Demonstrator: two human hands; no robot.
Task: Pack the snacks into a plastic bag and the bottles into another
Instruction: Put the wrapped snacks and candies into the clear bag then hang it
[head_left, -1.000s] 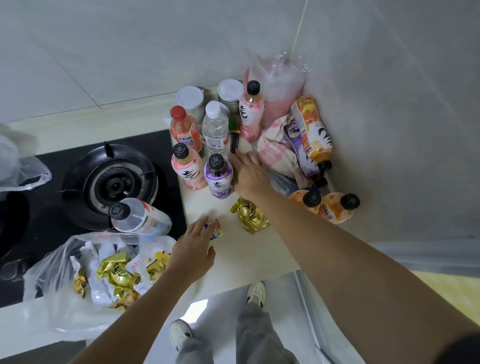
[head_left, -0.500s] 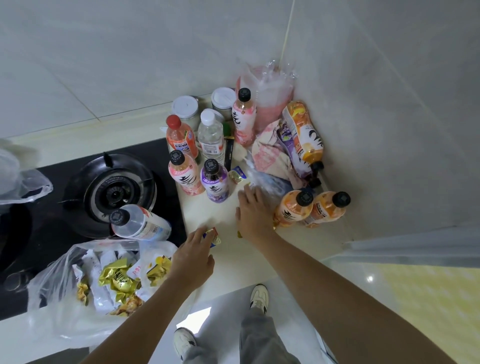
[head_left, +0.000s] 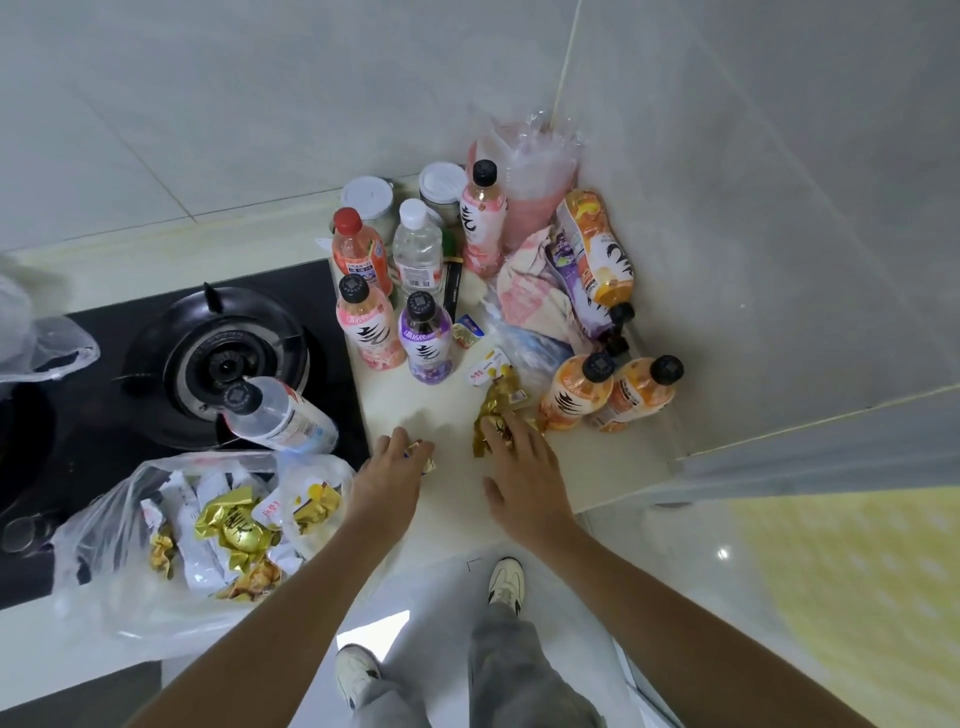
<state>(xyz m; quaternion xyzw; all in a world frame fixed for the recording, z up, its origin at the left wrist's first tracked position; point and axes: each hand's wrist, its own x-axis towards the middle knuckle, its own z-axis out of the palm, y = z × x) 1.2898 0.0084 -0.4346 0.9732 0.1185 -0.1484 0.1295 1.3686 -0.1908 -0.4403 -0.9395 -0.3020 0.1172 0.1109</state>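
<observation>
Gold-wrapped snacks (head_left: 498, 415) beside upright bottles (head_left: 426, 338)

We see two bare forearms with no sleeves reaching the wrists, and the left hand (head_left: 387, 480) and right hand (head_left: 522, 480) carry no rings, watch or gloves that we can make out. Below, we see loose grey trousers (head_left: 519, 675) with soft folds, and white low sneakers (head_left: 506, 579) with darker trim, dark soles and white laces.
</observation>
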